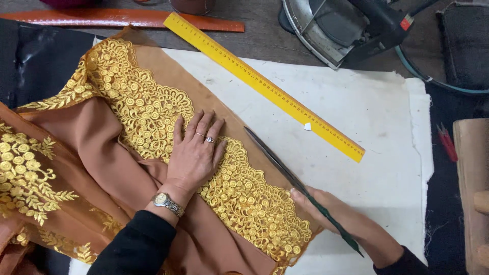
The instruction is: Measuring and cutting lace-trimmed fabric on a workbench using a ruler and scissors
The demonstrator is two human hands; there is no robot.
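Head view: your left hand (196, 153) lies flat and open, fingers spread, pressing on the brown cloth (102, 147) right where the gold lace border (239, 193) runs along its edge. It grips nothing; it only pins the cloth to the white sheet (367, 112) beneath. Your right hand (351, 224) is closed around the dark handles of the scissors (285, 168), whose long blades lie nearly shut and point up along the cloth's right edge, just beside the lace.

You look to be trimming or about to trim along that border. A next move would call for the blades to follow the scalloped lace closely without nicking it, while the flat hand keeps the cloth from creeping.

For room: the white sheet is bare to the right of the blades, up to the yellow ruler (265, 84), which lies slantwise, apart from the cloth. A small white chip (307, 126) sits against the ruler. Beyond it stand the iron (346, 25) and 1 orange ruler (122, 18), both well apart. Loose folds crowd the left side.
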